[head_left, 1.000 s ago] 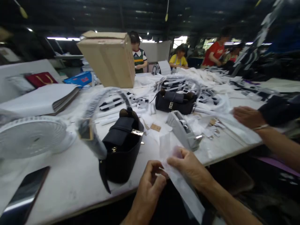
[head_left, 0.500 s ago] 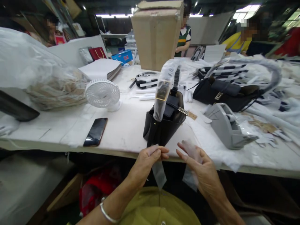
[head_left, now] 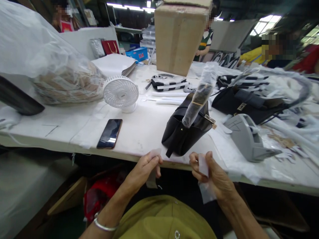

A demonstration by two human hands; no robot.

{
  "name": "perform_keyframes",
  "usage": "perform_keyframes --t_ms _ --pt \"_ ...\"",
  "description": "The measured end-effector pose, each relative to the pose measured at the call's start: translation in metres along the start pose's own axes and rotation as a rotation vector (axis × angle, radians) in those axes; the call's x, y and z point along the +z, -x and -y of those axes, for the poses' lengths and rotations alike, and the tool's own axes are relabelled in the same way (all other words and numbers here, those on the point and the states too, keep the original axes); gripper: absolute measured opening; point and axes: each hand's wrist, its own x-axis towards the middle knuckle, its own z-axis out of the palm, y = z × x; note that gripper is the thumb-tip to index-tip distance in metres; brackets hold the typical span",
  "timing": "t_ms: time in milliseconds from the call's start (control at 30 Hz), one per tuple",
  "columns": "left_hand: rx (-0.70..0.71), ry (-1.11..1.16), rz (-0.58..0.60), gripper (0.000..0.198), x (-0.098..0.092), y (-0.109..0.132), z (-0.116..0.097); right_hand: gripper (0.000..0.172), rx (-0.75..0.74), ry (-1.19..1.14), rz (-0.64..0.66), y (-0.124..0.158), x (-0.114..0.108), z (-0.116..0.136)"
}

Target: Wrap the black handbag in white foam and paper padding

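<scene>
My left hand (head_left: 143,167) pinches a thin translucent white strip (head_left: 152,166) just below the table's front edge. My right hand (head_left: 211,174) is closed on a second strip of the same film (head_left: 204,181), which hangs down past the palm. The two hands are apart, a hand's width between them. Directly beyond them a black handbag (head_left: 183,132) stands on the white table (head_left: 139,132), its strap wrapped in clear plastic (head_left: 199,94).
A grey tape dispenser (head_left: 245,137) sits right of the bag, a phone (head_left: 110,133) and a small white fan (head_left: 121,93) left. A second black bag (head_left: 245,103), a cardboard box (head_left: 178,36), a plastic sack (head_left: 50,73) and other people stand farther back.
The view swung left and down. My hands pulled apart: the single film I held a second ago is now two pieces, one in each hand, lower by the table edge.
</scene>
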Motion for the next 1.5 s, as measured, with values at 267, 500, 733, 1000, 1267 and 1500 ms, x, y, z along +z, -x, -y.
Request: perform_keyframes --t_ms 267,500,733,1000,1267,1500 --pt "0.024 -0.048 -0.127 0.036 -0.010 -0.008 0.007 0.036 -0.158 0.731 -0.140 -0.017 0.010 -0.009" --pt "0.008 -0.205 -0.169 0.029 -0.012 -0.006 0.001 0.033 -0.164 0.912 -0.181 -0.034 0.030 -0.032" --pt "-0.001 -0.221 -0.189 0.023 -0.018 0.000 -0.001 0.042 -0.356 0.929 -0.175 -0.037 0.048 -0.041" --pt "0.135 -0.400 -0.223 0.016 -0.031 0.016 0.016 0.031 -0.146 0.450 -0.058 -0.008 0.047 -0.013" --pt "0.313 -0.432 -0.171 0.012 -0.025 0.027 0.026 0.023 -0.212 0.352 -0.149 -0.008 0.051 -0.024" --pt "0.349 -0.430 -0.214 0.011 -0.020 0.026 0.025 0.026 -0.197 0.510 -0.150 -0.008 0.057 -0.018"
